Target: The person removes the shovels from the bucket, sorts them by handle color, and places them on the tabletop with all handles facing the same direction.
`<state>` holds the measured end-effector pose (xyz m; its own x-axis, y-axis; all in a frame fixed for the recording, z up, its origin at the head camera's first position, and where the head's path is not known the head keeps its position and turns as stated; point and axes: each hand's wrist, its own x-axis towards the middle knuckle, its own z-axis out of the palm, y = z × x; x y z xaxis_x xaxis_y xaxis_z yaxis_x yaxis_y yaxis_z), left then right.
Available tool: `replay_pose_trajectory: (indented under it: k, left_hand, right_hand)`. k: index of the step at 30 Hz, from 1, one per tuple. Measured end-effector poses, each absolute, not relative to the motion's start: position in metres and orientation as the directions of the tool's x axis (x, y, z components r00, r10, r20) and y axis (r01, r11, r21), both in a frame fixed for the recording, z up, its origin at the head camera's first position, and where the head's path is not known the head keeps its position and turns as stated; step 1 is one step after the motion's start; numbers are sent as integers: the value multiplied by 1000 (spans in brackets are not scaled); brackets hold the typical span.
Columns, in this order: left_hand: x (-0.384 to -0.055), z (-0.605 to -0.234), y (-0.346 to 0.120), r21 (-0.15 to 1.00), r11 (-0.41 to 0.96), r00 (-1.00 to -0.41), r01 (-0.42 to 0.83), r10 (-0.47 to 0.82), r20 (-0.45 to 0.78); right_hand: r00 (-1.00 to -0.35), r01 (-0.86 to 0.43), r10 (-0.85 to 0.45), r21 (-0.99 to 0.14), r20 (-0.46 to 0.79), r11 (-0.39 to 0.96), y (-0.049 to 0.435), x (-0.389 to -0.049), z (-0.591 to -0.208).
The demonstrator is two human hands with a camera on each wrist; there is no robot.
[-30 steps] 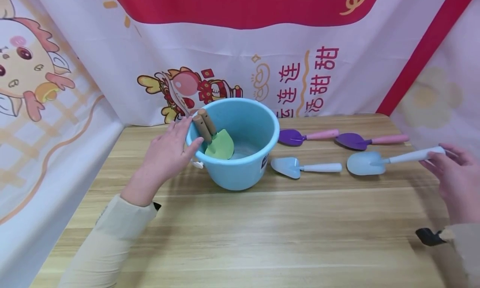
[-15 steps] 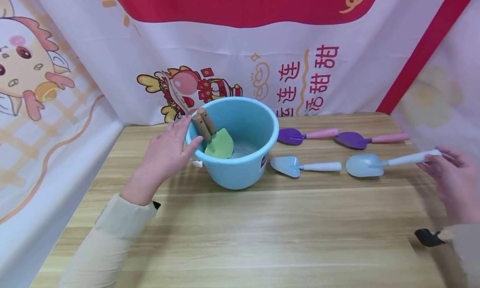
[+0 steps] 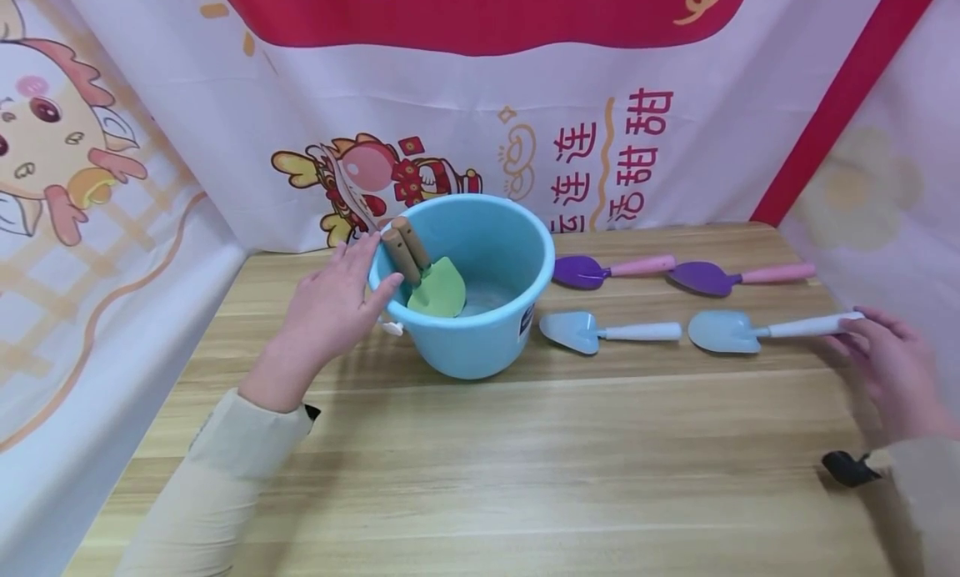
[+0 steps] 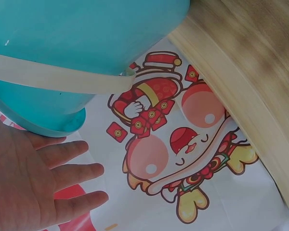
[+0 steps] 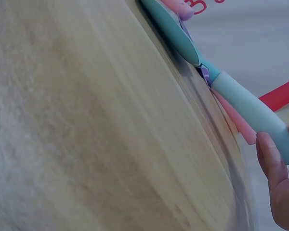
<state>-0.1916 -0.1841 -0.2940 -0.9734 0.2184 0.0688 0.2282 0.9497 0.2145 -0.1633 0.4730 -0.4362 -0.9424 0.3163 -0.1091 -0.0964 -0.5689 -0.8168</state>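
My left hand (image 3: 322, 314) rests at the left rim of a light blue bucket (image 3: 468, 352). In the left wrist view its fingers (image 4: 77, 173) are straight beside the rim, near the pale bucket handle (image 4: 53, 77). Inside the bucket lean two garden trowels with wooden handles; a green blade (image 3: 438, 288) shows. At the right, my right hand (image 3: 896, 373) pinches the end of the white handle of a light blue garden trowel (image 3: 723, 332). The right wrist view shows thumb and fingers at that handle (image 5: 253, 108). A second light blue trowel (image 3: 573, 333) lies between it and the bucket.
Behind the blue trowels lie two purple garden trowels with pink handles, one purple blade (image 3: 581, 272) near the bucket, the other (image 3: 702, 278) further right. The wooden table (image 3: 525, 469) backs onto a printed cloth (image 3: 420, 85), with more cloth at both sides.
My right hand has shifted slightly left and lowered the handle end, so the trowel now lies more level. The left hand and bucket stay nearly as they were.
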Motion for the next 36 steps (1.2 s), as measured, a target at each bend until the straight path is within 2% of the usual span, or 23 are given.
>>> replay_pose_trajectory:
  k: [10,17,22,29,36]
  left_hand:
    - [-190,-294,-184,213,950,-973,229,219,69]
    - [-189,-296,-185,212,950,-973,230,220,73]
    - [-189,-297,-184,213,949,-972,234,223,74]
    - [-189,-296,-184,215,950,-974,227,217,69]
    - [-188,-295,-184,215,948,-972,233,222,71]
  right_hand:
    - [-945,-66,295,-804,-140,-592,474,-168,-436]
    - [-932,-6,311,-852,-185,-523,477,-171,-438]
    - [-945,31,257,-839,-201,-543,484,-169,-441]
    - [-935,141,211,-845,-285,-516,494,-167,-445]
    - [-949,124,197,-864,-247,-488,496,-169,-451]
